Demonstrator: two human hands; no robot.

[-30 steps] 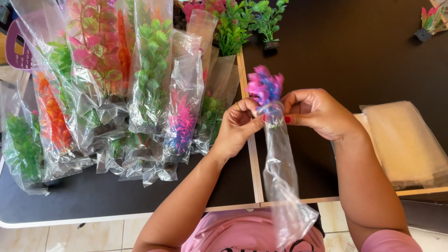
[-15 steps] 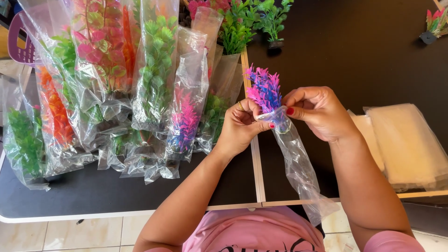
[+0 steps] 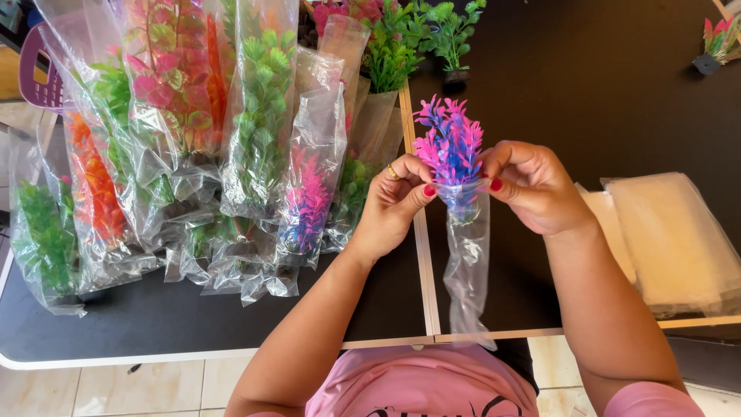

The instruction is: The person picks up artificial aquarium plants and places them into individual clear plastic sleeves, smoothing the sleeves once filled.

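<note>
A small pink and blue artificial plant (image 3: 449, 143) sticks out of the mouth of a narrow clear plastic bag (image 3: 467, 259), which hangs down over the dark table (image 3: 587, 85). My left hand (image 3: 392, 205) pinches the bag's rim on the left side. My right hand (image 3: 532, 185) pinches the rim on the right side, fingertips by the plant's stem. Both hands are raised above the table near a wooden strip (image 3: 423, 255).
Several bagged artificial plants (image 3: 255, 147) in green, orange and pink lie spread on the left. Unbagged green plants (image 3: 421, 35) stand at the back. A stack of flat clear bags (image 3: 671, 239) lies on the right. A small plant (image 3: 718, 46) sits at far right.
The plant now stands higher out of the bag's mouth and shows more of its leaves. Both hands have shifted slightly up, and the bag hangs straighter.
</note>
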